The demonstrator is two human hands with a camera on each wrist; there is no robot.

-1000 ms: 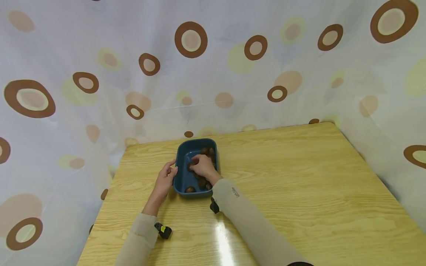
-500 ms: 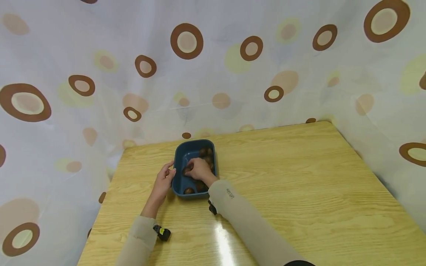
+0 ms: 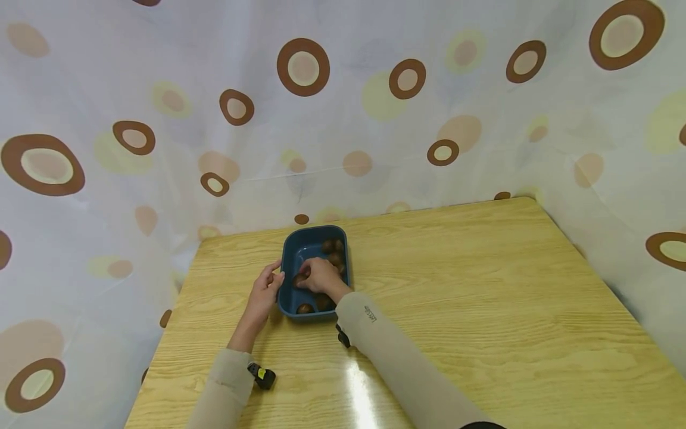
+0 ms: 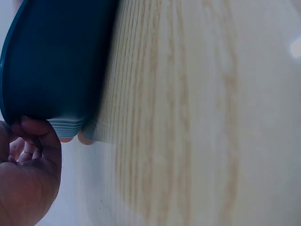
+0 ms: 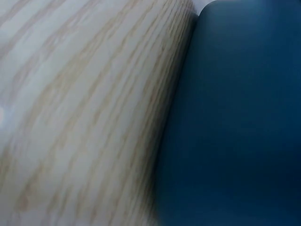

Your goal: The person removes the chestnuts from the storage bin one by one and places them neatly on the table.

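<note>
A dark blue rectangular container (image 3: 292,296) stands near the table's back left part, with several glossy, round brown things (image 3: 305,308) in it. My right hand (image 3: 323,277) reaches in over the right side and pinches one round brown thing (image 3: 298,279) between thumb and fingers, low inside. My left hand (image 3: 261,296) holds the container's left rim. In the left wrist view the curled fingers of the left hand (image 4: 37,160) are at the container's edge (image 4: 51,61). The right wrist view shows only the container's outer wall (image 5: 225,117) and table; the right hand is hidden there.
Light wood-grain table (image 3: 455,298) extends to the right of the container. A pale curtain with brown circles (image 3: 359,119) hangs close behind the table and along its sides. Small black wrist cameras (image 3: 262,376) sit on both sleeves.
Inside the container my right hand has moved a little toward the near left with a round brown thing in its fingers. The left hand stays at the rim. The head view has shifted slightly.
</note>
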